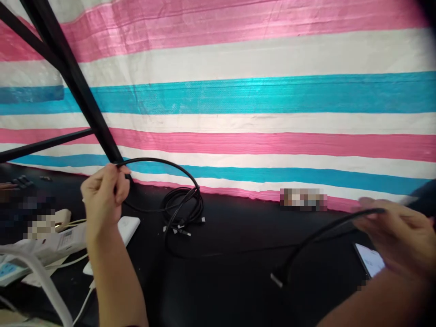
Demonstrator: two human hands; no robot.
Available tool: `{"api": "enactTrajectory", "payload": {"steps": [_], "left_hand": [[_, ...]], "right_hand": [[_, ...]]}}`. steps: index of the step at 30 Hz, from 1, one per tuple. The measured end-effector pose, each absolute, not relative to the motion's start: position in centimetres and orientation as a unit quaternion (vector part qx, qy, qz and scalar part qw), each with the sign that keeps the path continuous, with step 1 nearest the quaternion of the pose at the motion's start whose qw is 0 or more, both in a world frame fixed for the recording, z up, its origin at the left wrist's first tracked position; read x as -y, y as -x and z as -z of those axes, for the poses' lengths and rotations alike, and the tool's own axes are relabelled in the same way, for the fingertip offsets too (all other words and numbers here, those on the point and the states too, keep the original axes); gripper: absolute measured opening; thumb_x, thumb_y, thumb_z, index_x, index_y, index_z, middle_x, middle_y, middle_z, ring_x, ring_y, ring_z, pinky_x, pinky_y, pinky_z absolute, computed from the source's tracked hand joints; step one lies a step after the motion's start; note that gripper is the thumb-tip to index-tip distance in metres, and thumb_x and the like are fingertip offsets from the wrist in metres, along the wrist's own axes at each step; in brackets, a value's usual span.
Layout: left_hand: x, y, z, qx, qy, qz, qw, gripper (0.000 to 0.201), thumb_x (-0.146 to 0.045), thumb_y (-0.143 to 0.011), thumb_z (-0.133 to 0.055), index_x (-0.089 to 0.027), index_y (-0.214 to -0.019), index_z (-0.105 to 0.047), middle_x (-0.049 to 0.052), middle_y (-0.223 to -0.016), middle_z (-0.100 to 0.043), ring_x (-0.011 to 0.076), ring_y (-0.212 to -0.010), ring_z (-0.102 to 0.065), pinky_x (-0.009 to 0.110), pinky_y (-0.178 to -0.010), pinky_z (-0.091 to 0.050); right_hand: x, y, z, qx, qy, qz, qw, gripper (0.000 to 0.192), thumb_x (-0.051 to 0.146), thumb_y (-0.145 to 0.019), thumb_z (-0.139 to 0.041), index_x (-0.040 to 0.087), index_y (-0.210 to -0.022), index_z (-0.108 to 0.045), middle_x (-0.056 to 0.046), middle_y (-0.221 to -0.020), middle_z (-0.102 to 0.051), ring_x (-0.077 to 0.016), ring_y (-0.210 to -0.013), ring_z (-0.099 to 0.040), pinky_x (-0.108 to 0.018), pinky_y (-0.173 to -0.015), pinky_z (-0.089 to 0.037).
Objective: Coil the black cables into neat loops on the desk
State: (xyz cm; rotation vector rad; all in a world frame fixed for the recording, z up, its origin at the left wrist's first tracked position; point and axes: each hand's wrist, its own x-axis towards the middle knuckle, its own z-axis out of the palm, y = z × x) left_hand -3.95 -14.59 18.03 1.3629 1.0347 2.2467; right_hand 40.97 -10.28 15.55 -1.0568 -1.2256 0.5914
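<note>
A thin black cable (160, 162) is pinched in the closed left hand (102, 193) above the black desk (231, 290) – its loop arching to a tangled bundle of black cables (182, 213) near the back edge. A second black cable (316, 236) is gripped by the right hand (391, 234); untangling appears underway, calling next for a steady pull.

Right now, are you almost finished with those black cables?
Not nearly. Done: nothing looks neatly wound yet. In hand: the left hand pinches one black cable arching up from the tangled cable pile on the black table, and the right hand holds a second cable whose plug dangles free. Left: the pile remains knotted, its connector ends splayed loose.
</note>
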Motion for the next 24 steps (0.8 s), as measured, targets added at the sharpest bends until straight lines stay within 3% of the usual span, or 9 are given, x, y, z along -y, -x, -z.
{"api": "enactTrajectory", "payload": {"steps": [2, 6, 9, 11, 16, 20, 24], "left_hand": [[13.9, 3.1, -17.9, -0.371, -0.498, -0.772, 0.133, 0.035, -0.020, -0.094, -0.051, -0.010, -0.062, -0.060, -0.007, -0.037, -0.033, -0.0007, -0.033, -0.028, 0.027, -0.040, -0.010], [12.9, 1.3, -17.7, -0.357, -0.507, -0.775, 0.122, 0.038, -0.035, -0.088, -0.058, -0.016, -0.056, -0.054, -0.007, -0.037, -0.034, 0.0035, -0.034, -0.025, 0.026, -0.038, -0.019], [12.8, 0.0, -17.7, -0.343, -0.519, -0.774, 0.116, 0.041, -0.042, -0.087, -0.058, -0.018, -0.054, -0.052, -0.008, -0.035, -0.033, 0.0045, -0.033, -0.023, 0.024, -0.042, -0.029], [12.9, -0.9, -17.5, -0.349, -0.531, -0.764, 0.113, 0.043, -0.043, -0.087, -0.058, -0.018, -0.052, -0.050, -0.008, -0.036, -0.033, 0.0047, -0.033, -0.024, 0.024, -0.047, -0.035], [12.7, -2.5, -17.2, -0.377, -0.538, -0.741, 0.140, 0.048, -0.049, -0.086, -0.056, -0.019, -0.049, -0.046, -0.007, -0.037, -0.031, 0.0062, -0.034, -0.028, 0.025, -0.045, -0.033], [12.4, -2.6, -17.4, -0.362, -0.510, -0.763, 0.164, 0.045, -0.050, -0.085, -0.057, -0.019, -0.053, -0.050, -0.007, -0.037, -0.031, 0.0056, -0.034, -0.025, 0.024, -0.041, -0.029], [12.0, -2.1, -17.5, -0.372, -0.494, -0.751, 0.231, 0.034, -0.047, -0.086, -0.057, -0.019, -0.065, -0.059, -0.007, -0.037, -0.030, 0.0052, -0.032, -0.021, 0.023, -0.035, -0.018]], "right_hand": [[10.1, -38.4, -16.2, 0.621, 0.442, -0.258, 0.594, 0.032, 0.055, -0.052, -0.083, 0.027, -0.056, -0.070, -0.008, -0.059, -0.057, -0.0180, -0.055, -0.053, -0.035, -0.049, -0.040], [10.4, -31.8, -17.4, 0.752, 0.388, -0.257, 0.467, 0.018, 0.037, -0.064, -0.080, 0.025, -0.072, -0.071, -0.003, -0.068, -0.058, -0.0139, -0.058, -0.054, -0.025, -0.050, -0.045], [10.6, -27.5, -16.9, 0.796, 0.371, -0.220, 0.424, 0.041, 0.028, -0.071, -0.073, 0.028, -0.111, -0.064, 0.002, -0.073, -0.055, -0.0109, -0.060, -0.053, -0.021, -0.055, -0.048], [10.5, -25.4, -16.1, 0.811, 0.362, -0.179, 0.423, 0.046, 0.020, -0.074, -0.068, 0.028, -0.119, -0.058, 0.004, -0.069, -0.053, -0.0096, -0.059, -0.051, -0.019, -0.055, -0.046], [9.5, -22.9, -14.3, 0.820, 0.354, -0.077, 0.444, 0.032, 0.013, -0.080, -0.059, 0.029, -0.105, -0.069, 0.002, -0.075, -0.062, -0.0087, -0.058, -0.054, -0.018, -0.049, -0.039], [8.6, -22.7, -13.8, 0.790, 0.399, -0.001, 0.466, 0.026, 0.011, -0.083, -0.057, 0.028, -0.094, -0.072, 0.002, -0.082, -0.067, -0.0084, -0.057, -0.057, -0.020, -0.047, -0.034], [8.7, -22.7, -13.9, 0.755, 0.396, 0.051, 0.520, 0.019, 0.016, -0.088, -0.054, 0.025, -0.090, -0.070, 0.000, -0.084, -0.068, -0.0090, -0.060, -0.059, -0.021, -0.051, -0.037]]}}
